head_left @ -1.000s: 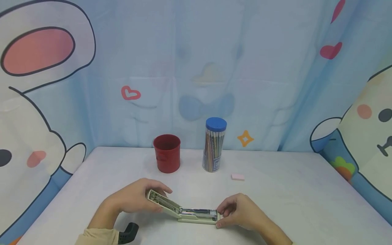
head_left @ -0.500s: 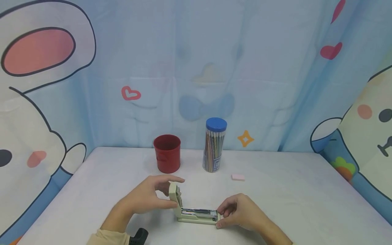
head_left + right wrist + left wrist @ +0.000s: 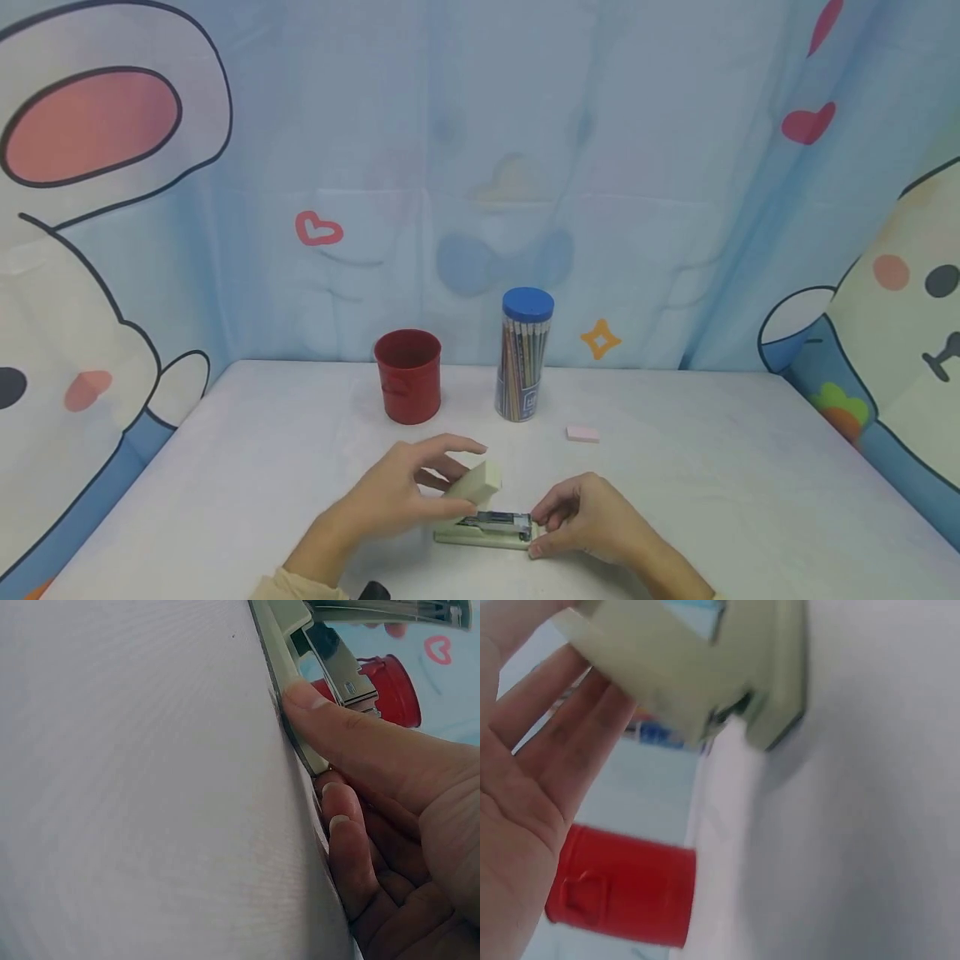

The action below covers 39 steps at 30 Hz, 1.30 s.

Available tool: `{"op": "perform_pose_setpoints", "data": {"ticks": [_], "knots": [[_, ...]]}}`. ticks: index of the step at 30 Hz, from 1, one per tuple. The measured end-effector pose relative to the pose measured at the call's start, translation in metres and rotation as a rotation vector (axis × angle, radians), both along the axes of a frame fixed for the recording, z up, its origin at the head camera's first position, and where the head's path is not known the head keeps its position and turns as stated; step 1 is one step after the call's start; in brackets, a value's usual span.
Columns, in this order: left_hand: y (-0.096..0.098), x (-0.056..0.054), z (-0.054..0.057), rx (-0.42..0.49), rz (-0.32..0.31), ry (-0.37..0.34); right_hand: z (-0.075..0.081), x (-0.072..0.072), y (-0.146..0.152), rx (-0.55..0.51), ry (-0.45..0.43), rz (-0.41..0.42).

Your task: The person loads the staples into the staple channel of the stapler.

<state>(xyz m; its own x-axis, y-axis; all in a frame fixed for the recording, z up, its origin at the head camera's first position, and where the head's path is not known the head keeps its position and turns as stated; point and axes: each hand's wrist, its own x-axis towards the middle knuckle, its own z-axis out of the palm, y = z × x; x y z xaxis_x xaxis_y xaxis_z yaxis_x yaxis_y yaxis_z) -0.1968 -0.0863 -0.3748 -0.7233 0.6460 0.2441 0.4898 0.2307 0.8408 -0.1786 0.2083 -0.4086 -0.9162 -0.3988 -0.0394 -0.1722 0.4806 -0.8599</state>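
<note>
A pale green stapler rests on the table, its top arm tilted up over the base and its metal staple magazine exposed. My left hand holds this arm between thumb and fingers, the forefinger stretched out above it. In the left wrist view the stapler's arm lies against the fingers. At the base's right end, my right hand pinches the stapler. The right wrist view has the thumb on the edge of the base, other fingertips beneath its end.
Behind the hands stand a red cup and a clear tube of pencils with a blue lid. A small pink block, like an eraser, lies right of the tube. A printed curtain hangs behind the white table.
My left hand has swung the stapler's top arm from lying back at the left, through upright, to leaning right over the base. My right hand has stayed in place.
</note>
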Motion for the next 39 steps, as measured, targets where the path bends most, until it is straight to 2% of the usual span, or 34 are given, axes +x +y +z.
{"op": "perform_pose_setpoints", "data": {"ticks": [4,6,22,27,32,39], "knots": [[0.011,0.001,-0.008,-0.011,-0.042,0.096,0.000,0.000,-0.002,0.004,0.005,-0.003],[0.014,0.002,-0.010,-0.022,-0.043,0.124,-0.001,0.001,-0.002,0.009,0.008,-0.005],[0.019,0.008,-0.015,-0.105,-0.001,0.098,-0.004,-0.002,-0.003,-0.004,0.022,-0.002],[0.018,0.009,-0.015,-0.122,0.011,0.069,-0.005,-0.002,-0.003,-0.010,0.021,-0.003],[0.018,0.008,-0.015,-0.118,0.008,0.060,-0.005,-0.003,-0.002,-0.022,0.021,0.006],[0.018,0.006,-0.018,-0.117,-0.006,0.081,-0.005,-0.004,0.000,-0.029,0.014,0.007]]}}
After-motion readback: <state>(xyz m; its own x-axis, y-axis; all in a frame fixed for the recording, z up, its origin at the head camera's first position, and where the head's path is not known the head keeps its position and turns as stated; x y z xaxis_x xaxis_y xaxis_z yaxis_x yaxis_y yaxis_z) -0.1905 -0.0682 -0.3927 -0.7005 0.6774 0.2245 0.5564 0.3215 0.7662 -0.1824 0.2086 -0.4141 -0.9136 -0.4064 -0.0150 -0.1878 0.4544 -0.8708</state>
